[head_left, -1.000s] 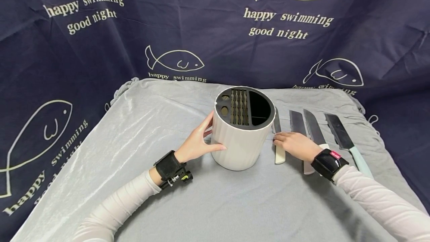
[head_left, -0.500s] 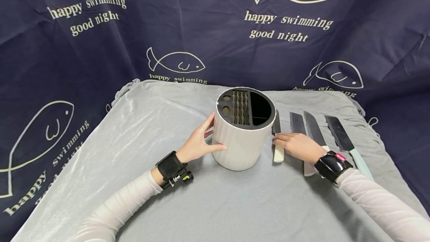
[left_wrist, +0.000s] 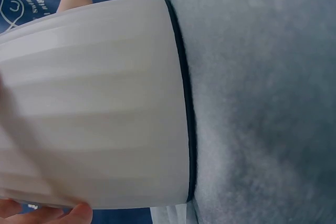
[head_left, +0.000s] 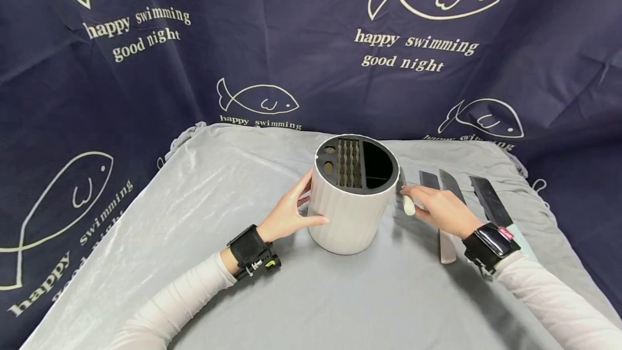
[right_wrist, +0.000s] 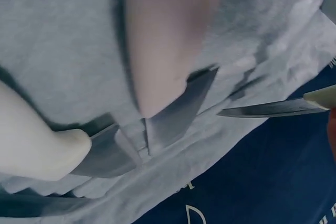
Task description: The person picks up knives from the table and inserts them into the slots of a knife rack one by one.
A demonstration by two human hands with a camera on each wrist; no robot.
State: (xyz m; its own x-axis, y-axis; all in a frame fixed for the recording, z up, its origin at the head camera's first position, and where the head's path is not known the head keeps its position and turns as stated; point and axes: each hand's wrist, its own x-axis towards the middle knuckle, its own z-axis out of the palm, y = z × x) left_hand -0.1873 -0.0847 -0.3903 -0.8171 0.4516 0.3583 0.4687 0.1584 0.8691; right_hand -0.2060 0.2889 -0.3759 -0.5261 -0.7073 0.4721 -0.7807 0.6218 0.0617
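Note:
A white ribbed knife block with a black slotted top stands upright on the cloth. My left hand grips its left side, thumb across the front and fingers behind; in the left wrist view fingertips show along its edge. Just right of the block, my right hand holds a small knife by its cream handle. Its narrow blade shows in the right wrist view, raised off the cloth, while most of the holding fingers are out of that view.
Under and beyond my right hand lie a pink-handled knife, a knife with a pointed dark blade and a mint-handled knife. Grey cloth covers the table, and a navy fish-print curtain hangs behind.
My right hand has picked the cream-handled knife up from the cloth, and its handle now tips toward the camera. My left hand keeps its hold on the knife block. The head view has tilted slightly upward.

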